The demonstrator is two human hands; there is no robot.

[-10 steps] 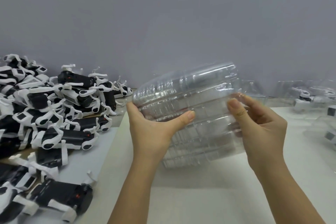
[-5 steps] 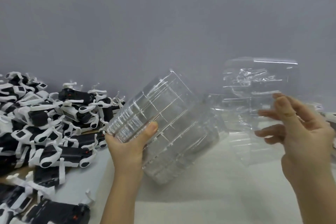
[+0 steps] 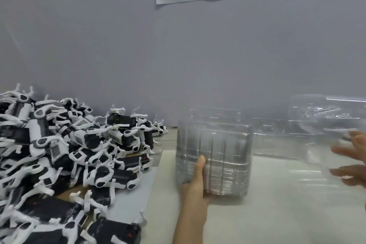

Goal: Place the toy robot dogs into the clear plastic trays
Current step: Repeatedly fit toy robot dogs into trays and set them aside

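Left hand (image 3: 195, 181) grips a stack of clear trays (image 3: 219, 150).
Toy robot dogs (image 3: 69, 152) lie heaped leftward; blurred right hand (image 3: 353, 161) at a single tray (image 3: 320, 123).

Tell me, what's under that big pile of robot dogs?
A pale grey sheet pokes out from under the pile of toy robot dogs, lying on the white table. Whatever lies beneath the pile's middle is hidden by the dogs.

white table (image 3: 277, 224); toy dogs heap (image 3: 69, 154) left; tray stack (image 3: 221, 156) centre
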